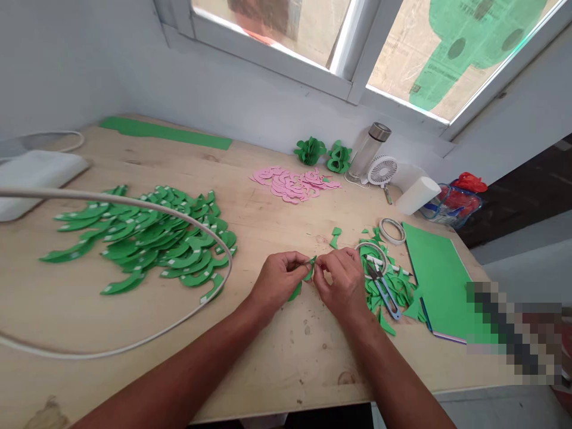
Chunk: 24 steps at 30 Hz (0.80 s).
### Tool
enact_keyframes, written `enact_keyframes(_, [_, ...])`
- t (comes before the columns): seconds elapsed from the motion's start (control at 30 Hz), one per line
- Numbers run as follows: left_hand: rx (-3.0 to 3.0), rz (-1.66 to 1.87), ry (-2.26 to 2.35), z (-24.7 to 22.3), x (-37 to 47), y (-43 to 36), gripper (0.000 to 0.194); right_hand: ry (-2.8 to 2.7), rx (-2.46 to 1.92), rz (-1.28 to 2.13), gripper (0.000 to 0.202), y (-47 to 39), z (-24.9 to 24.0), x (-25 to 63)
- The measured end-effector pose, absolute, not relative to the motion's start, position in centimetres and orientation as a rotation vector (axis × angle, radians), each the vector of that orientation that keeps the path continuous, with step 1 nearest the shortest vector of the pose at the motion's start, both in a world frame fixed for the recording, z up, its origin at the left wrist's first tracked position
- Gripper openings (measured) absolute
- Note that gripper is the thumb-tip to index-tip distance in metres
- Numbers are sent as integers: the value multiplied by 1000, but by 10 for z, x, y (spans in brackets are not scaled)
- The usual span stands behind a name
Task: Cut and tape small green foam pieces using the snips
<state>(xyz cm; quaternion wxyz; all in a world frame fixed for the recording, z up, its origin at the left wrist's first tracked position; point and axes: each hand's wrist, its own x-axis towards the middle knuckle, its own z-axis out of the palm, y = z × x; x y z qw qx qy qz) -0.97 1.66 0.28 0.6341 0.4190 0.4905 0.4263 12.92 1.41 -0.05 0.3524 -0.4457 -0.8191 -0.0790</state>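
Observation:
Above the table's front middle, my left hand (281, 280) is closed on a curved green paper cutout (295, 292), which sticks out below the fingers. My right hand (342, 277) pinches at the upper tip of the same cutout; any small thing between those fingertips is hidden. Just right of my right hand lie green paper scraps (404, 292), with blue-handled thread snips (388, 295), a white pen (397, 268) and a tape roll (364, 247) among them. On the left is a heap of curved green cutouts (179, 232) with small white patches at their ends.
A white cable (179, 211) loops over the left side. Pink cutouts (295, 183), two green paper balls (310, 151), a bottle (369, 149) and a small fan (382, 171) stand or lie at the back. Another tape roll (392, 231) and green sheets (440, 274) are right.

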Motion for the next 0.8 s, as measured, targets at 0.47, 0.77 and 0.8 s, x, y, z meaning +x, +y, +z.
enact_keyframes(0.47, [1005, 1024, 1137, -5, -10, 19, 13, -2184, -1212, -266, 13, 12, -2, 128])
enact_keyframes(0.77, [1007, 1039, 1140, -5, -10, 20, 13, -2206, -1203, -278, 15, 14, -4, 129])
enact_keyframes(0.8, [1008, 1040, 1138, -5, -10, 20, 13, -2208, -1203, -281, 16, 14, -4, 129])
